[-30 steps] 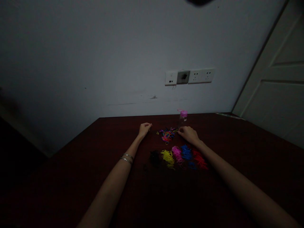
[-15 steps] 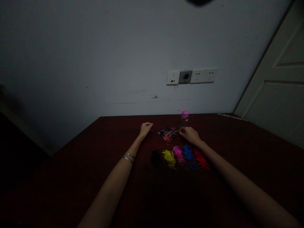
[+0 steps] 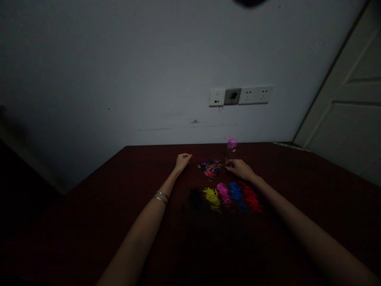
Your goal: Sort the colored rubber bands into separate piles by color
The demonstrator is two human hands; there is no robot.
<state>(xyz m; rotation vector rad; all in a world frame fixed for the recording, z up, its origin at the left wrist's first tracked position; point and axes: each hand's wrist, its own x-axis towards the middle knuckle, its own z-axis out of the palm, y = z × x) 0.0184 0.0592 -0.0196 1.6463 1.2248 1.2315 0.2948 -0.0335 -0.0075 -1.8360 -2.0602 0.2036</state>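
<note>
A mixed heap of small coloured rubber bands (image 3: 212, 168) lies on the dark red table between my hands. My right hand (image 3: 240, 168) is at the heap's right edge, its thumb and fingers pinched together; what they hold, if anything, is too small to make out. To the left of the heap my left hand (image 3: 182, 161) rests on the table with its fingers curled closed, their inside hidden. Nearer to me are sorted piles in a row: black bands (image 3: 195, 197), yellow bands (image 3: 212, 198), pink bands (image 3: 224, 194), blue bands (image 3: 235, 191) and red bands (image 3: 251, 197).
Behind my right hand stands a clear bottle with a pink lid (image 3: 231, 147). A wall with a row of sockets and switches (image 3: 240, 96) rises behind the table (image 3: 154, 159). A white panelled door (image 3: 348, 103) is on the right. The room is dim.
My right hand has shifted very slightly to the right at the heap's edge, and more of the red pile shows beside the forearm. My left hand has stayed in place.
</note>
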